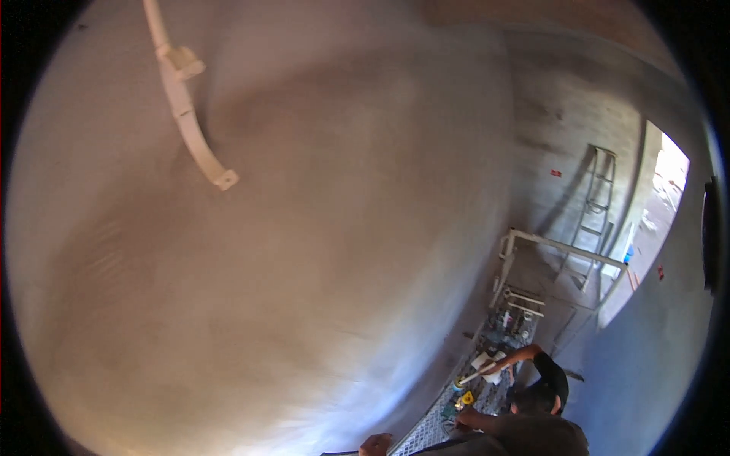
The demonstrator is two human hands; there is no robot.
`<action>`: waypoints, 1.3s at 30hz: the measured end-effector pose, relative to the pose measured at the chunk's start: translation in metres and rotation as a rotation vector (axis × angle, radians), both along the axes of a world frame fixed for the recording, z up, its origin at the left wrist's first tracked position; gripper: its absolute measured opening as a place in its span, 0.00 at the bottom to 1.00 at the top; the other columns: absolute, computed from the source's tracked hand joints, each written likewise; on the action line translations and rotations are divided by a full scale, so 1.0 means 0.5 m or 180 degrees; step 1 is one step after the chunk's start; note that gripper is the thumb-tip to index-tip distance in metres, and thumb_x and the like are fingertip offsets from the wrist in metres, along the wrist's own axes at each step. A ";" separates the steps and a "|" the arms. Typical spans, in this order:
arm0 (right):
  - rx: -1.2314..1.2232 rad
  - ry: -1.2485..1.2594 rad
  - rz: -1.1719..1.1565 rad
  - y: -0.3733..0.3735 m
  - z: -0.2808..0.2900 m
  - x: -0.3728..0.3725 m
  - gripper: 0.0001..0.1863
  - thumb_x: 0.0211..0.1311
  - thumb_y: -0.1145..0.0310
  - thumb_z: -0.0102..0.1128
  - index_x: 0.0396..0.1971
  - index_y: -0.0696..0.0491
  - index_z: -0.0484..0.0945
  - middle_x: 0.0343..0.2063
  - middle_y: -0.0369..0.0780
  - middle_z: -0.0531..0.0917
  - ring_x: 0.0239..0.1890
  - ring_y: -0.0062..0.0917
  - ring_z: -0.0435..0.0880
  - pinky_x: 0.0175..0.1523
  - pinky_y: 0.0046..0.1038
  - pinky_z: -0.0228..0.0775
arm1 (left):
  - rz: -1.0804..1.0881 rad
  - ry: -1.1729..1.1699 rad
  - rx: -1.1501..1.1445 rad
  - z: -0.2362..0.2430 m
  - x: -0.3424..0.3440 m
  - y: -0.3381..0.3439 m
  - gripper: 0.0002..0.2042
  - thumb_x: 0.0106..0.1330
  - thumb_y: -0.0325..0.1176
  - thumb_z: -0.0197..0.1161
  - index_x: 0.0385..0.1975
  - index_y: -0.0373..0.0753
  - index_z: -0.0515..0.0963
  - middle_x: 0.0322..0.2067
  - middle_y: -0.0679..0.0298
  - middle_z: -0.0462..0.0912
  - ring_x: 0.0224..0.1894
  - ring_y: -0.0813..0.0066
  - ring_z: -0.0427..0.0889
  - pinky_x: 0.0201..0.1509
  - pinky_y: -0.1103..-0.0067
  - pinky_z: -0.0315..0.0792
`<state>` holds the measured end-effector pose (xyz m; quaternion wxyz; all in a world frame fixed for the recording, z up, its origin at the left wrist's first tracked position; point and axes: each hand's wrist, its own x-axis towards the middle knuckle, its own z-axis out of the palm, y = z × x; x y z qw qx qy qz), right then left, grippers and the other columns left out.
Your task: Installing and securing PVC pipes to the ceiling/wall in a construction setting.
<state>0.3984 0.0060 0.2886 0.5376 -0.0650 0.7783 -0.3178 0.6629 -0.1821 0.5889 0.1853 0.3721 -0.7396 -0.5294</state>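
At the lower edge my left hand (375, 444) shows only in part, beside a dark sleeve and left of the mesh platform (430, 433). Its fingers are too small and cut off to read, and nothing can be made out in it. My right hand does not show. Just to the right, a co-worker in dark clothing (549, 372) bends over the platform. One of that person's hands (489, 368) grips a long pale handle (475, 375); the other (465, 418) is low near a yellow object (467, 397).
A large, smooth, curved grey wall (304, 228) fills most of the view. High on it a cream-coloured strip (182, 106) hangs down. Small items clutter the platform, with a pale rail frame (563, 245) beyond. Further off, a ladder (597, 201) leans near a bright opening (660, 205).
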 end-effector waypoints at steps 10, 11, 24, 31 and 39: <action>0.0371 -0.0626 -0.0127 -0.017 -0.179 -0.011 0.10 0.56 0.67 0.58 0.22 0.57 0.81 0.18 0.42 0.83 0.17 0.30 0.82 0.22 0.35 0.75 | -0.0445 0.0026 -0.0416 -0.059 0.019 -0.032 0.16 0.54 0.23 0.63 0.45 0.41 0.80 0.41 0.55 0.81 0.39 0.63 0.82 0.43 0.73 0.78; -0.0873 0.0913 0.1743 0.002 -0.191 -0.008 0.11 0.57 0.66 0.57 0.22 0.57 0.81 0.19 0.42 0.83 0.17 0.30 0.82 0.22 0.35 0.75 | -0.0486 -0.0121 -0.0408 -0.048 0.018 -0.030 0.17 0.53 0.22 0.63 0.45 0.41 0.79 0.41 0.54 0.81 0.40 0.62 0.82 0.43 0.72 0.78; -0.1454 0.0339 0.1134 0.044 -0.051 -0.003 0.16 0.60 0.56 0.53 0.24 0.49 0.84 0.20 0.35 0.84 0.18 0.24 0.82 0.24 0.31 0.74 | -0.0038 0.0258 0.0179 -0.018 -0.019 -0.010 0.10 0.63 0.35 0.62 0.40 0.37 0.82 0.40 0.55 0.83 0.39 0.63 0.82 0.38 0.72 0.79; -0.0968 0.0565 0.1450 0.009 -0.052 -0.002 0.13 0.52 0.56 0.59 0.21 0.50 0.83 0.18 0.38 0.83 0.16 0.28 0.81 0.24 0.32 0.75 | 0.0206 0.0161 0.0680 -0.004 -0.025 0.018 0.11 0.64 0.36 0.62 0.40 0.36 0.82 0.37 0.57 0.83 0.39 0.69 0.80 0.34 0.75 0.80; -0.1843 0.1478 0.2287 0.008 -0.098 -0.028 0.14 0.51 0.58 0.57 0.29 0.49 0.85 0.28 0.42 0.86 0.31 0.33 0.85 0.38 0.35 0.76 | 0.0207 0.0196 0.0701 0.017 -0.035 0.050 0.13 0.64 0.37 0.62 0.41 0.36 0.82 0.35 0.57 0.84 0.35 0.71 0.80 0.36 0.75 0.78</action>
